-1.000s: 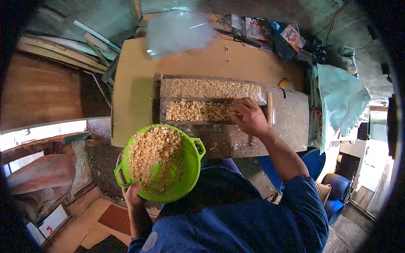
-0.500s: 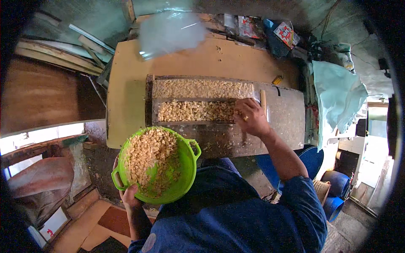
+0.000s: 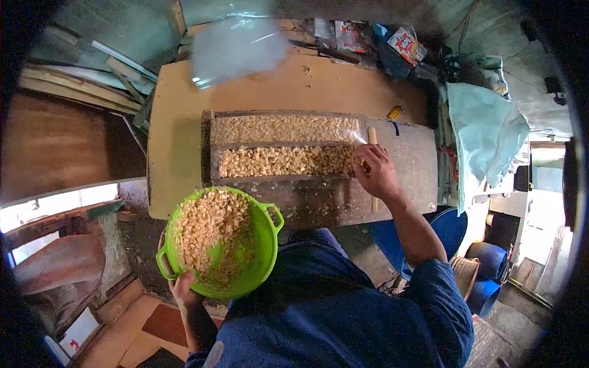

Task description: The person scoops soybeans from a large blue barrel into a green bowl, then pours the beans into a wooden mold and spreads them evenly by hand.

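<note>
My left hand point(image 3: 185, 285) grips the rim of a bright green two-handled plastic basin point(image 3: 265, 251), holding it tilted in front of the table. Pale split beans point(image 3: 211, 221) heap on its left side; the right side shows bare plastic. On the table lies a long wooden mould frame point(image 3: 207, 147) with two rows. Plastic film covers the beans in the far row point(image 3: 282, 129); the near row point(image 3: 282, 161) holds loose, uncovered beans. At the near row's right end is my right hand point(image 3: 375, 172), fingers curled with beans at the fingertips, over a wooden stick point(image 3: 374, 205).
Clear plastic sheets point(image 3: 239, 52) lie at the table's far left. Packets point(image 3: 406, 46) and clutter line the back edge. A small yellow object point(image 3: 394, 113) sits beyond the frame. Pale green cloth point(image 3: 488, 135) hangs at right; blue barrels point(image 3: 488, 260) stand below.
My right hand has shifted slightly right along the near row, to its end and over the stick. The basin stays in my left hand. The whole view has shifted a little.
</note>
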`<action>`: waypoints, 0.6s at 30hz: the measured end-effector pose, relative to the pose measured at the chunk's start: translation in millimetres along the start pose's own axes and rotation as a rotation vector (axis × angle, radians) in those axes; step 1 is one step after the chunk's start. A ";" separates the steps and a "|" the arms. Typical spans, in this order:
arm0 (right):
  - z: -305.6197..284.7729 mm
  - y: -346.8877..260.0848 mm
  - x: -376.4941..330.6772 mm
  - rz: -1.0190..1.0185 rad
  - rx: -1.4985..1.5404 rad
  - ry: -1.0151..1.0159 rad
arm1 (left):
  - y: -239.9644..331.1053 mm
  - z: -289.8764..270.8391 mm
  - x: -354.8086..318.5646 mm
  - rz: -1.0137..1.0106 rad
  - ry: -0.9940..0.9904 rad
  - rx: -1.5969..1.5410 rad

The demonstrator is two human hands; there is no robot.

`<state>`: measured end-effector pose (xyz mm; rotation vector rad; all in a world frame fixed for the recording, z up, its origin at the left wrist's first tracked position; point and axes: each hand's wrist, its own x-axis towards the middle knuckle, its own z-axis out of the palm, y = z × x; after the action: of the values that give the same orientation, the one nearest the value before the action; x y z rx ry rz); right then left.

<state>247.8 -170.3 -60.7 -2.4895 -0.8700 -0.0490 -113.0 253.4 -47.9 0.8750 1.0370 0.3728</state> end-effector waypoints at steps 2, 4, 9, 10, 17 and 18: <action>-2.2 -6.9 -0.6 0.020 0.005 -0.008 | -20.6 -48.8 23.4 0.134 -0.154 0.041; -0.3 -14.3 -0.2 -0.022 -0.087 -0.011 | -15.0 -77.7 39.0 0.063 -0.192 -0.002; 9.4 -18.0 6.7 -0.016 -0.066 -0.005 | -5.8 -24.0 14.7 0.188 -0.120 0.134; 14.2 -26.8 12.0 -0.152 -0.020 -0.016 | -11.2 -32.9 17.8 0.130 -0.174 0.083; 45.3 -72.4 35.0 -0.139 -0.161 -0.073 | -20.9 -61.2 23.7 0.024 -0.090 0.066; 49.4 -75.4 38.5 -0.148 -0.159 -0.075 | -23.7 -63.9 24.9 0.034 -0.086 0.065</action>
<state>227.5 -74.5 -63.0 -2.5828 -1.1209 -0.0780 -159.0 283.5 -95.1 0.9597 0.9607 0.3286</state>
